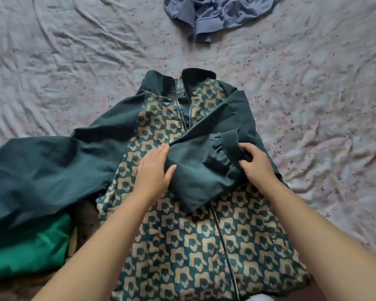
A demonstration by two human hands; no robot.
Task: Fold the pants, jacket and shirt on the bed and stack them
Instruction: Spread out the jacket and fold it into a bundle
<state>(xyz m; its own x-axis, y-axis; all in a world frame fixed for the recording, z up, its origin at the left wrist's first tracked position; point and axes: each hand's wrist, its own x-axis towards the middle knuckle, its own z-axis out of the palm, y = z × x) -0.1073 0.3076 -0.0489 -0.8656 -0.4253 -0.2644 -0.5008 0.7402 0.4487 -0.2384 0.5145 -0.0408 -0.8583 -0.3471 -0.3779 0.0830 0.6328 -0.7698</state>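
Jacket (pixel 182 246) barely begun; right hand (pixel 256 164) grip pinches the folded-in sleeve's cuff (pixel 228 146), left hand (pixel 154 172) grip wide, pressing flat; blue garment (pixel 215 14) lies crumpled, unfolded.

Rumpled pale lilac bedsheet (pixel 52 61) with small leaf print; soft, even light

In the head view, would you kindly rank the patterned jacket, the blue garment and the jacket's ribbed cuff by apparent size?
Largest: patterned jacket
Then: blue garment, cropped by the frame and farther away, so true size is unsure
Smallest: ribbed cuff
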